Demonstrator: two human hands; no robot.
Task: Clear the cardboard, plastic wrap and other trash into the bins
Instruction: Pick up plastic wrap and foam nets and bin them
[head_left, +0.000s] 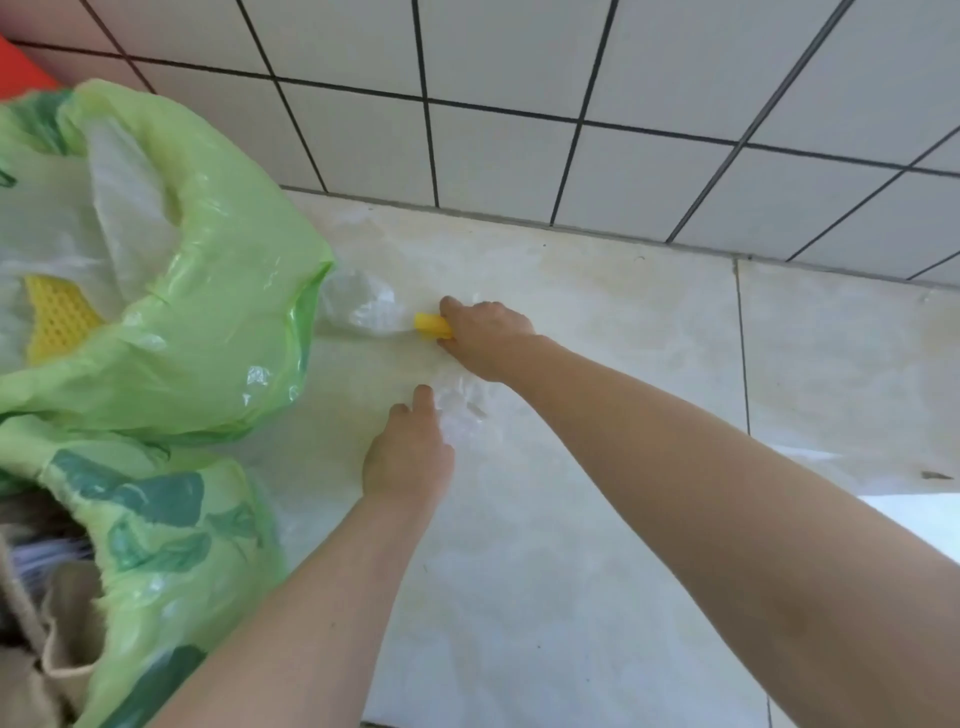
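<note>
1. Both arms are stretched out over the pale tiled floor (597, 519), and this is the pick-up step: loose scraps are being gathered beside the bags.
2. The right hand (485, 332) is closed around a small yellow piece (432, 326), which pokes out past the fingers toward the bag side.
3. Just beyond that yellow piece lies a crumpled bit of clear plastic wrap (363, 306), on the floor and touching or nearly touching the mouth of the upper green bag (218, 291).
4. The left hand (408, 457) is down flat-ish on the floor, fingers together and reaching onto a second patch of clear plastic film (467, 408); whether it has the film pinched yet, I cannot tell.
5. The upper green bag already holds white wrap and a yellow mesh piece (60, 317). A second green bag (156, 519) with dark leaf prints sits nearer, with what looks like paper or card inside.
6. My read: the job is well along here, with only thin scraps left on this stretch of floor.
7. Next call: lift the film cleanly off the tile, as it clings and is hard to see, then swing both handfuls left into the open bag mouth.
</note>
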